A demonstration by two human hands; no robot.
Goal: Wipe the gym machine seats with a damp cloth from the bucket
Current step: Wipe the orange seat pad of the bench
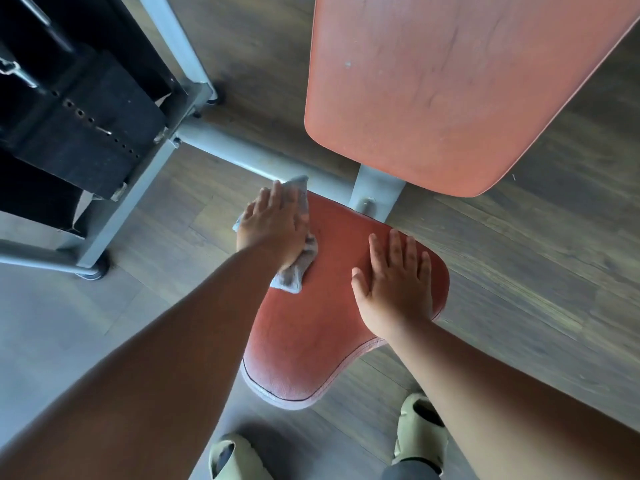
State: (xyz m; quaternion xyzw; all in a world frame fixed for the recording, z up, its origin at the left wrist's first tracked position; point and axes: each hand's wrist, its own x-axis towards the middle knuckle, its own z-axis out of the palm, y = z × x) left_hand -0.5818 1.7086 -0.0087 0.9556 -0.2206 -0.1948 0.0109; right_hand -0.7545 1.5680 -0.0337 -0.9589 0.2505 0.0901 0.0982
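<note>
A red padded seat (311, 327) of a gym machine fills the middle of the view, with its red backrest pad (450, 91) above it. My left hand (273, 226) presses a grey cloth (294, 275) flat onto the seat's far left corner. Cloth edges stick out above and below the palm. My right hand (394, 285) lies flat with spread fingers on the seat's right side, holding nothing. No bucket is in view.
The machine's grey steel frame (235, 150) runs across behind the seat. A black weight stack (79, 123) stands at the upper left. My feet in pale slippers (419, 431) stand on the wood-look floor (536, 271) below the seat.
</note>
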